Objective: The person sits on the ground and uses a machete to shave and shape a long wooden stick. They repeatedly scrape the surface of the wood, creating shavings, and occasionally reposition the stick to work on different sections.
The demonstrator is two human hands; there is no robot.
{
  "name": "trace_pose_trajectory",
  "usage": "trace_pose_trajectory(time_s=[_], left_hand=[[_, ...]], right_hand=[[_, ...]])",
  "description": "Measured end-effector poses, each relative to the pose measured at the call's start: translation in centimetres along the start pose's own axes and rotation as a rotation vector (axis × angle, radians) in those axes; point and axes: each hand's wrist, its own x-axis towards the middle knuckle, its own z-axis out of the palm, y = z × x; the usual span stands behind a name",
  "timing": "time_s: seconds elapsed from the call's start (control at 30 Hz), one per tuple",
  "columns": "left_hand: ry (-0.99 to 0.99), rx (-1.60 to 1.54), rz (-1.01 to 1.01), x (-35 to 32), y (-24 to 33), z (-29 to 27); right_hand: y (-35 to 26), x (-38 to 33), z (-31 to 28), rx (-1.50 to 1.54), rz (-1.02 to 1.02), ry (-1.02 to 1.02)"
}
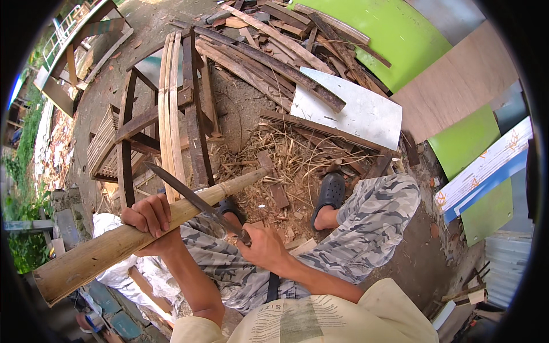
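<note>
A thick tan bamboo pole point(97, 260) lies slantwise in front of me, its wide end at lower left and its narrow end over the shavings. My left hand point(150, 224) is closed around its thicker part, fingers over the top. In my right hand point(263, 247) is the handle of a machete point(197, 200). Its long dark blade points up and left, crossing the bamboo just beyond my left hand. Whether the edge touches the bamboo or hovers over it, I cannot tell. My legs in camouflage trousers point(372, 217) are spread on either side of the shavings.
Bamboo shavings point(269, 148) cover the ground between my feet. Ahead stand wooden sawhorse-like frames point(197, 114) with pale strips point(170, 103) across them. Beyond is a heap of scrap timber point(286, 34). A white board point(349, 108) and green panels point(394, 34) lie at right.
</note>
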Motion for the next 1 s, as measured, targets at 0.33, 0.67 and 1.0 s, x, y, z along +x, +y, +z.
trace_pose_trajectory(time_s=[0.33,0.67,1.0], left_hand=[[-0.071,-0.020,0.036,0.2,-0.4,0.2],[-0.098,-0.144,-0.049,0.2,0.1,-3.1],[0.789,0.603,0.256,0.9,-0.9,-1.8]], right_hand=[[2.0,1.5,-0.4,0.035,0.052,-0.044],[20.8,5.7,0.6,-0.104,0.697,-0.128],[19.6,6.0,2.1,-0.109,0.684,0.010]])
